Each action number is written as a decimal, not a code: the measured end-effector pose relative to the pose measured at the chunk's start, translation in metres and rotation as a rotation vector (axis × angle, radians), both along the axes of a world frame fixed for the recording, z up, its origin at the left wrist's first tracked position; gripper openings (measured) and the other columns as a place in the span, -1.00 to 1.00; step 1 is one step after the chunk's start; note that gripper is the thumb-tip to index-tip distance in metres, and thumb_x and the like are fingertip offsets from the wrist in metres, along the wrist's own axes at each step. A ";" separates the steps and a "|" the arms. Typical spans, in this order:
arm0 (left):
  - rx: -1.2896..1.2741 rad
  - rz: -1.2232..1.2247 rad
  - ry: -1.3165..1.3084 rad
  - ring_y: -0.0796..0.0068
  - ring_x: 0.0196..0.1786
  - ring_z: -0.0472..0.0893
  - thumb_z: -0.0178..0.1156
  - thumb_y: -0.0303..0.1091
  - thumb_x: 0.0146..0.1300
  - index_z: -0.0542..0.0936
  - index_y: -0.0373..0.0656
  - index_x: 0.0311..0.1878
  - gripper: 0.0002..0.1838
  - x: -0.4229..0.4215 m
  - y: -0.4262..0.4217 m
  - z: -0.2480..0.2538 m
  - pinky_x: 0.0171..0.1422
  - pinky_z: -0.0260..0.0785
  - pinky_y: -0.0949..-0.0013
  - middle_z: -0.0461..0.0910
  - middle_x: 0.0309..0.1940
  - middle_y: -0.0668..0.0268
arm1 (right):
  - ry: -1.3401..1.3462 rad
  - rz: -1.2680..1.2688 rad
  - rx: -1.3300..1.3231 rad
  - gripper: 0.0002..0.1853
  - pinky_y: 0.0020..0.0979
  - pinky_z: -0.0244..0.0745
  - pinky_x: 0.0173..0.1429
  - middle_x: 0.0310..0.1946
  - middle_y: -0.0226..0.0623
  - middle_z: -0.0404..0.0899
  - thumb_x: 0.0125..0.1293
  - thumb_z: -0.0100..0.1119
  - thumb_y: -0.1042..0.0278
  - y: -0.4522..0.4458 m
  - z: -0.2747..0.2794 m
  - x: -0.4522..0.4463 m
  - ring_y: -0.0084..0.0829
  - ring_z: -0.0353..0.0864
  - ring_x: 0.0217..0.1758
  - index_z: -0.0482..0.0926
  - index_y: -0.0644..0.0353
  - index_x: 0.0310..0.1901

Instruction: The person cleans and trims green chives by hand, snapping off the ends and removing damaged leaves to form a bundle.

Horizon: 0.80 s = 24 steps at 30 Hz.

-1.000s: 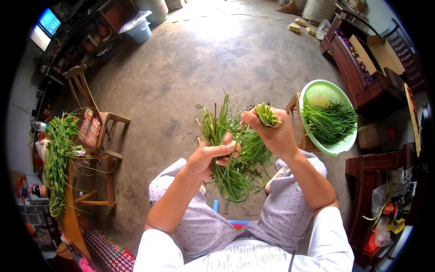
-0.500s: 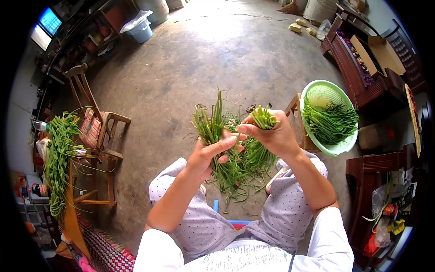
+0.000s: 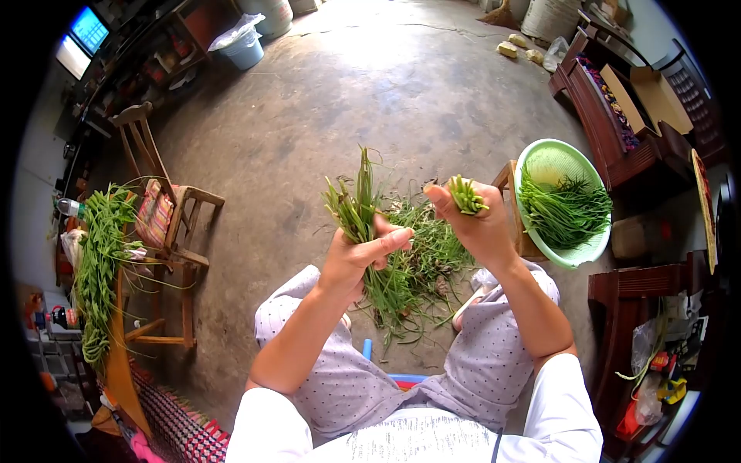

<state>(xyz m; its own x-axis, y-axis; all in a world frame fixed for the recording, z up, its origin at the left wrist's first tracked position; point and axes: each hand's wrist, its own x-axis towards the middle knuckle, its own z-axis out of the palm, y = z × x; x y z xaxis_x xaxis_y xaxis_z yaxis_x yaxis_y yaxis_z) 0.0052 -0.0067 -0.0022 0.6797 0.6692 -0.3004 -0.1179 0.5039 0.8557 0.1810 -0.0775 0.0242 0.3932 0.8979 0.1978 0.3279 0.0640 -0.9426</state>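
Observation:
My left hand is closed around a loose bunch of thin green stalks, their upper ends uneven and their long leaves hanging below. My right hand grips a tighter bundle of green stalks, pale ends pointing up; its lower part is hidden by the hand. The left thumb is stretched to the right, and the hands are apart. Beneath them a pile of loose greens and trimmings lies on the floor between my legs. To the right, a light green basket holds more thin greens.
The basket rests on a wooden stool. At left stand a wooden chair with a striped cushion and a heap of leafy stems. A blue bin is at the back. Dark wooden furniture lines the right.
My right hand has moved to the right with its bundle, away from my left hand. The left hand with its bunch has barely shifted. More of the floor pile shows between them.

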 end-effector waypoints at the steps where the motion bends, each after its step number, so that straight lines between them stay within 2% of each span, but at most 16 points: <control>1: 0.013 0.012 0.002 0.66 -0.40 0.57 0.29 -0.53 0.08 0.38 -0.04 -0.35 -0.75 0.000 0.000 0.000 -0.57 0.13 0.67 0.57 -0.43 0.35 | -0.040 0.006 0.074 -0.64 -0.53 0.19 -0.55 -0.71 -0.48 0.40 0.24 0.22 0.20 0.003 -0.004 -0.002 -0.73 0.28 -0.62 0.47 0.26 -0.59; 2: 0.012 0.012 0.002 0.66 -0.40 0.57 0.29 -0.53 0.08 0.38 -0.04 -0.35 -0.75 0.001 -0.001 0.000 -0.57 0.13 0.67 0.57 -0.43 0.35 | -0.081 0.013 0.148 -0.67 -0.54 0.19 -0.54 -0.68 -0.50 0.42 0.23 0.24 0.21 0.004 -0.006 -0.003 -0.74 0.28 -0.60 0.49 0.26 -0.56; 4: 0.105 0.042 0.005 0.76 -0.60 0.33 0.34 -0.39 0.06 0.60 -0.18 -0.43 -0.89 0.002 -0.002 0.000 -0.54 0.11 0.63 0.59 -0.52 0.39 | -0.003 0.031 0.117 -0.73 -0.55 0.19 -0.53 -0.65 -0.52 0.42 0.22 0.26 0.25 0.002 0.004 -0.004 -0.75 0.29 -0.58 0.51 0.26 -0.50; 5: 0.105 0.043 0.004 0.76 -0.60 0.33 0.34 -0.39 0.06 0.60 -0.18 -0.43 -0.89 0.001 0.000 -0.001 -0.54 0.11 0.63 0.59 -0.52 0.39 | 0.035 0.040 0.102 -0.76 -0.56 0.19 -0.52 -0.64 -0.53 0.42 0.21 0.26 0.26 0.002 0.003 -0.003 -0.76 0.29 -0.57 0.52 0.26 -0.47; 7: 0.098 0.019 -0.009 0.66 -0.36 0.58 0.28 -0.56 0.08 0.41 -0.06 -0.35 -0.77 -0.001 0.003 -0.006 -0.58 0.15 0.67 0.58 -0.41 0.34 | 0.109 0.081 0.073 -0.81 -0.58 0.20 -0.50 -0.61 -0.54 0.43 0.19 0.28 0.31 0.002 -0.007 0.004 -0.76 0.29 -0.54 0.53 0.25 -0.38; 8: 0.098 0.020 -0.010 0.66 -0.36 0.58 0.28 -0.56 0.08 0.41 -0.06 -0.35 -0.77 -0.001 0.003 -0.007 -0.58 0.15 0.67 0.58 -0.41 0.34 | 0.143 0.114 0.059 -0.83 -0.59 0.20 -0.49 -0.58 -0.54 0.44 0.18 0.28 0.34 0.003 -0.013 0.006 -0.77 0.30 -0.53 0.54 0.25 -0.33; 11: 0.086 0.065 -0.018 0.64 -0.35 0.59 0.29 -0.55 0.09 0.41 -0.07 -0.34 -0.78 0.001 0.001 -0.006 -0.58 0.16 0.66 0.58 -0.40 0.33 | 0.144 0.107 0.086 -0.83 -0.62 0.21 -0.48 -0.59 -0.55 0.45 0.18 0.29 0.34 0.002 -0.006 -0.003 -0.77 0.31 -0.51 0.54 0.26 -0.36; 13: 0.057 0.086 -0.038 0.75 -0.54 0.43 0.34 -0.41 0.07 0.54 -0.15 -0.43 -0.86 0.003 -0.001 -0.001 -0.53 0.13 0.64 0.60 -0.50 0.38 | 0.140 0.148 0.068 -0.82 -0.62 0.22 -0.47 -0.59 -0.55 0.46 0.18 0.28 0.33 0.003 -0.002 -0.009 -0.78 0.32 -0.51 0.54 0.26 -0.37; 14: 0.057 0.086 -0.038 0.75 -0.54 0.43 0.34 -0.41 0.07 0.54 -0.15 -0.43 -0.86 0.002 -0.002 0.000 -0.53 0.13 0.64 0.60 -0.50 0.38 | 0.137 0.188 0.051 -0.81 -0.63 0.23 -0.47 -0.59 -0.56 0.47 0.19 0.28 0.31 0.003 -0.001 -0.011 -0.78 0.32 -0.50 0.55 0.27 -0.38; 16: 0.018 0.042 -0.002 0.70 -0.42 0.54 0.33 -0.42 0.08 0.47 -0.10 -0.39 -0.82 0.002 -0.002 0.002 -0.51 0.14 0.64 0.61 -0.43 0.37 | 0.124 0.235 0.071 -0.81 -0.63 0.19 -0.50 -0.62 -0.59 0.43 0.21 0.26 0.31 0.004 -0.008 -0.008 -0.78 0.29 -0.54 0.55 0.26 -0.39; 18: -0.017 0.029 -0.020 0.65 -0.37 0.56 0.30 -0.47 0.10 0.43 -0.08 -0.36 -0.80 0.001 -0.001 0.001 -0.53 0.15 0.65 0.59 -0.39 0.35 | 0.119 0.092 0.058 -0.84 -0.62 0.15 -0.53 -0.63 -0.60 0.40 0.22 0.24 0.34 0.005 -0.010 -0.004 -0.78 0.24 -0.59 0.55 0.26 -0.39; 19: -0.052 0.017 -0.037 0.60 -0.32 0.58 0.27 -0.52 0.11 0.39 -0.07 -0.33 -0.78 0.000 0.000 0.000 -0.55 0.16 0.66 0.57 -0.35 0.33 | 0.173 -0.006 0.131 -0.79 -0.60 0.11 -0.56 -0.66 -0.60 0.38 0.25 0.21 0.30 0.008 -0.010 -0.004 -0.77 0.21 -0.61 0.55 0.25 -0.44; 24: -0.154 0.010 -0.079 0.60 -0.29 0.58 0.25 -0.51 0.13 0.37 -0.06 -0.30 -0.78 -0.002 0.002 0.000 -0.54 0.16 0.67 0.58 -0.33 0.32 | 0.137 -0.084 -0.003 -0.67 -0.58 0.05 -0.57 -0.71 -0.60 0.30 0.29 0.15 0.20 0.002 -0.001 0.005 -0.77 0.18 -0.62 0.54 0.23 -0.55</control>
<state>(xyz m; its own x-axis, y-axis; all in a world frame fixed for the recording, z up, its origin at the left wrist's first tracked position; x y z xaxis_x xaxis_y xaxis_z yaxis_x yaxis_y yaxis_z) 0.0036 -0.0046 -0.0024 0.6986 0.6264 -0.3458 -0.1874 0.6267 0.7564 0.1863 -0.0755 0.0229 0.4901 0.8613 0.1342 0.2000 0.0387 -0.9790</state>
